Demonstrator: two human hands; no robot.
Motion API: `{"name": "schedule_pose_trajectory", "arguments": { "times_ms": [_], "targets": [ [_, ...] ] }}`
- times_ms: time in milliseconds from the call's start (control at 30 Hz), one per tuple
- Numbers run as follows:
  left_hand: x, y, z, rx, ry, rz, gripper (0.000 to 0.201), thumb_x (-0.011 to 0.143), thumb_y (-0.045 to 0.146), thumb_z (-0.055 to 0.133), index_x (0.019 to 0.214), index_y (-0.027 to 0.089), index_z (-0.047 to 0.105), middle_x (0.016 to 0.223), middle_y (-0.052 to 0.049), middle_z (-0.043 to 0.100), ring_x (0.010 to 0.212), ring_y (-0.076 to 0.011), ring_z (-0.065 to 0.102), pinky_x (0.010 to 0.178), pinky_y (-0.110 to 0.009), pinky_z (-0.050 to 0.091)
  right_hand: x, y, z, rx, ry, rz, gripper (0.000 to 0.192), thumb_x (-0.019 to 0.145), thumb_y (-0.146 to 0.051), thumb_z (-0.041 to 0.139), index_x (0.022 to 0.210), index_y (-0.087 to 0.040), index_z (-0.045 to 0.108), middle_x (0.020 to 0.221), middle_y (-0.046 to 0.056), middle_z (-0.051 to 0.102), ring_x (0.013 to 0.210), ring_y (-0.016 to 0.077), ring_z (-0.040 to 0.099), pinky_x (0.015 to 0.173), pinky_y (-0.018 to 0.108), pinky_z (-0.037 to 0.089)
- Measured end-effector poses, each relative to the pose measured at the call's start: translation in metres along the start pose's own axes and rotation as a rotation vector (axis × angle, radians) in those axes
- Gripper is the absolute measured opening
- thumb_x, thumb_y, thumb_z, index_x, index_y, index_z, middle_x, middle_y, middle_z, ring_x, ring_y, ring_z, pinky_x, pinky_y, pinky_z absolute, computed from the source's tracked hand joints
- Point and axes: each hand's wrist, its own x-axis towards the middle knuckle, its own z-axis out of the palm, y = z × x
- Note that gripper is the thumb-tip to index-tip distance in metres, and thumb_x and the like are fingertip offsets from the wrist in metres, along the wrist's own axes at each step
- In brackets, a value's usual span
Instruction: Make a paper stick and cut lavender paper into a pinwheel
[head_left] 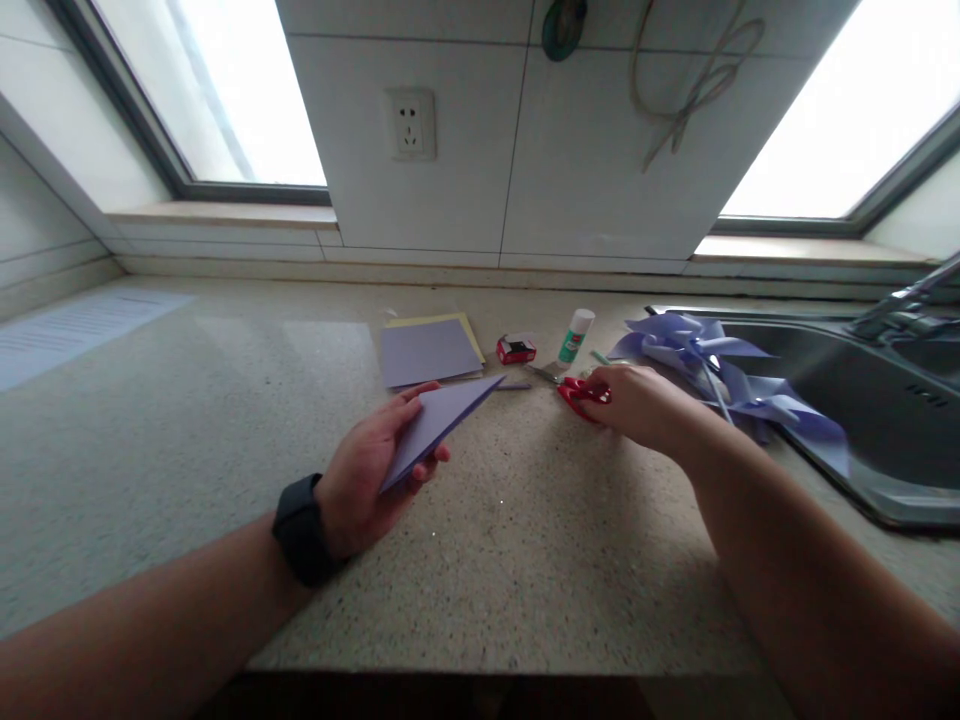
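Note:
My left hand (367, 475), with a dark watch on its wrist, holds a folded triangle of light purple paper (442, 415) between thumb and fingers, its point towards the middle of the counter. Further right, my right hand (637, 402) has its fingers closed at the handles of red scissors (576, 392). The scissor blades point to the left, low over the counter or on it; the hand hides part of the handles. Beyond the scissors stands a glue stick (575, 338) with a white cap. A stack of purple and yellow paper sheets (431, 352) lies behind the folded triangle.
A small red box (516, 348) sits left of the glue stick, near a thin purple stick (514, 386). Purple paper pinwheels (690, 340) lie against the rim of a metal sink (862, 490) at right. A printed sheet (82, 325) lies far left on the speckled counter (487, 590).

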Motion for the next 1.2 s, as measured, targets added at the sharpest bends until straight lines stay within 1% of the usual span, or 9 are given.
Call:
{"name": "schedule_pose_trajectory", "arguments": {
  "times_ms": [167,300,400,500,600,733,900,1033,1200],
  "targets": [
    [0.000,-0.002,0.001,-0.037,-0.096,-0.094,0.026,0.106,0.024,0.037,0.118,0.015,0.057,0.057,0.001,0.056,0.036,-0.0055,0.044,0.035,-0.012,0.033,-0.001,0.002,-0.003,0.044,-0.052,0.011,0.026,0.080,-0.040,0.067,0.073,-0.017,0.076,0.058,0.005,0.065,0.051,0.0155,0.053,0.052,0.031,0.034],
    [-0.002,-0.003,0.001,-0.081,-0.161,-0.122,0.031,0.107,0.027,0.034,0.105,0.014,0.062,0.051,0.002,0.051,0.036,-0.0050,0.040,0.035,-0.012,0.030,-0.003,0.006,-0.008,0.161,-0.106,0.028,0.026,0.081,-0.042,0.069,0.074,-0.017,0.075,0.061,0.005,0.068,0.054,0.0166,0.057,0.052,0.031,0.039],
    [0.000,-0.004,-0.002,-0.093,-0.192,-0.118,0.042,0.107,0.031,0.034,0.090,0.009,0.065,0.052,0.000,0.051,0.038,-0.0042,0.041,0.037,-0.012,0.032,-0.005,0.005,-0.014,0.549,-0.197,-0.006,0.023,0.082,-0.041,0.069,0.085,-0.018,0.072,0.071,0.006,0.073,0.060,0.0182,0.063,0.055,0.031,0.047],
    [0.003,-0.005,-0.006,-0.088,-0.202,-0.116,0.044,0.106,0.034,0.039,0.088,0.006,0.068,0.054,-0.001,0.052,0.042,-0.0049,0.045,0.041,-0.013,0.038,-0.010,-0.003,-0.022,0.961,-0.240,-0.133,0.024,0.082,-0.036,0.074,0.095,-0.018,0.066,0.087,0.009,0.075,0.075,0.0202,0.070,0.064,0.033,0.056],
    [0.005,-0.005,-0.008,-0.103,-0.231,-0.120,0.044,0.105,0.035,0.042,0.087,0.006,0.070,0.055,-0.002,0.052,0.044,-0.0056,0.046,0.042,-0.013,0.038,-0.017,-0.013,-0.029,1.177,-0.328,-0.276,0.027,0.086,-0.038,0.075,0.100,-0.018,0.064,0.085,0.006,0.071,0.073,0.0162,0.067,0.060,0.027,0.053],
    [0.004,-0.005,-0.006,-0.107,-0.246,-0.123,0.048,0.106,0.033,0.039,0.082,0.005,0.069,0.053,-0.002,0.051,0.044,-0.0055,0.045,0.042,-0.013,0.037,-0.024,-0.023,-0.029,1.290,-0.495,-0.418,0.036,0.090,-0.050,0.070,0.096,-0.015,0.062,0.071,0.001,0.062,0.057,0.0096,0.055,0.049,0.021,0.041],
    [0.002,-0.004,-0.002,-0.107,-0.224,-0.126,0.049,0.106,0.031,0.036,0.078,0.007,0.067,0.056,-0.002,0.053,0.043,-0.0057,0.045,0.041,-0.013,0.037,-0.028,-0.030,-0.019,1.414,-0.699,-0.621,0.043,0.098,-0.056,0.052,0.090,-0.015,0.060,0.070,0.002,0.059,0.059,0.0119,0.054,0.055,0.026,0.042],
    [0.002,-0.005,-0.002,-0.111,-0.204,-0.117,0.047,0.107,0.030,0.034,0.080,0.008,0.066,0.056,-0.002,0.054,0.043,-0.0066,0.045,0.040,-0.014,0.038,-0.029,-0.031,-0.012,1.482,-0.809,-0.623,0.043,0.098,-0.058,0.048,0.093,-0.017,0.058,0.070,0.001,0.058,0.054,0.0116,0.052,0.051,0.025,0.042],
    [0.003,-0.006,-0.005,-0.074,-0.206,-0.127,0.044,0.105,0.033,0.039,0.082,0.008,0.066,0.059,-0.003,0.055,0.042,-0.0063,0.044,0.040,-0.014,0.040,-0.030,-0.036,-0.011,1.539,-0.877,-0.584,0.042,0.100,-0.057,0.045,0.089,-0.018,0.057,0.066,0.000,0.058,0.052,0.0112,0.053,0.051,0.024,0.043]
  ]
}}
